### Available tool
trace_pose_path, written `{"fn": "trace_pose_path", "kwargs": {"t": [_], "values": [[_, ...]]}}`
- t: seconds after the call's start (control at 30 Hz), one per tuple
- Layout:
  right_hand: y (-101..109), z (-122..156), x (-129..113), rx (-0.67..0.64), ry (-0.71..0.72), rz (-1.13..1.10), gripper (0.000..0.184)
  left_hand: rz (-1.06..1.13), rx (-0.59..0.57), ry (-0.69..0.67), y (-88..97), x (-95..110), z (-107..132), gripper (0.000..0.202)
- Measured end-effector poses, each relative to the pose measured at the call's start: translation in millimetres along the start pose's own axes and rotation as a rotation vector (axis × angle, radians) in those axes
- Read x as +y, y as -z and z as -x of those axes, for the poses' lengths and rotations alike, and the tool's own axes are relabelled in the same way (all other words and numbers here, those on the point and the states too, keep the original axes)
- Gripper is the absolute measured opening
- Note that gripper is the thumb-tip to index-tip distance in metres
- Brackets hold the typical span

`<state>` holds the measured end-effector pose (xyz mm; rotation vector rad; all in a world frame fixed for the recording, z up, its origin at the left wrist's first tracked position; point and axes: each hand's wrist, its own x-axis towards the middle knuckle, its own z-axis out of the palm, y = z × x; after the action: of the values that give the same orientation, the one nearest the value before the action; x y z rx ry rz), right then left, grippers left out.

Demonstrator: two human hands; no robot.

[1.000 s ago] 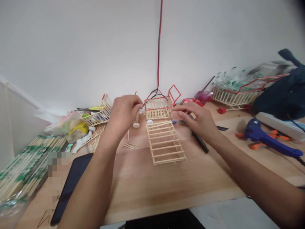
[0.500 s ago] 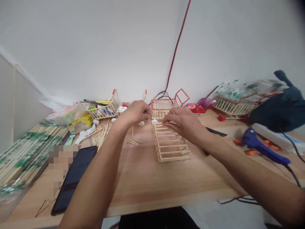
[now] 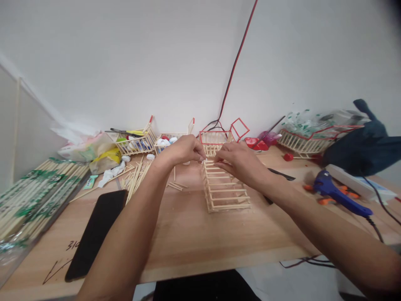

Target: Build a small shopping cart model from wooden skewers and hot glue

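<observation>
A ladder-like frame of thin wooden sticks (image 3: 226, 192) lies on the wooden table (image 3: 188, 234) in front of me. My left hand (image 3: 181, 149) and my right hand (image 3: 239, 161) meet at its far end, fingertips pinched close together. What they pinch is too small to make out. Just behind them stands a small stick basket with a red rim (image 3: 214, 140).
Packs of sticks (image 3: 28, 205) lie at the left edge, a black phone (image 3: 97, 232) beside them. Loose sticks (image 3: 134, 177), stick baskets (image 3: 134, 144) and white caps lie at the back left. A blue glue gun (image 3: 338, 194) and another stick basket (image 3: 308, 140) are on the right. A red-black cable (image 3: 234, 71) hangs down the wall.
Both hands have come down and together from beside the red-rimmed basket to the far end of the stick frame. The view has shifted slightly.
</observation>
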<state>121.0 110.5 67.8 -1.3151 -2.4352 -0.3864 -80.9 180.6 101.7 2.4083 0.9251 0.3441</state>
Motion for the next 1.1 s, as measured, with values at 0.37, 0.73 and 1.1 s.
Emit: {"fn": "trace_pose_path", "kwargs": {"t": [0.37,0.73,1.1], "values": [[-1.8,-0.9,-4.1,-0.007,-0.048,0.028,0.012,0.015,0.016,0.014,-1.7,1.0,-0.8,0.011],[2.5,-5.0,-9.7,-0.057,-0.119,0.053,0.015,0.019,0.006,0.003,-2.1,-1.3,-1.5,0.012],[-1.4,-5.0,-10.9,-0.040,-0.143,0.031,0.015,-0.024,-0.008,-0.017,-1.5,-3.3,-1.6,0.016]]}}
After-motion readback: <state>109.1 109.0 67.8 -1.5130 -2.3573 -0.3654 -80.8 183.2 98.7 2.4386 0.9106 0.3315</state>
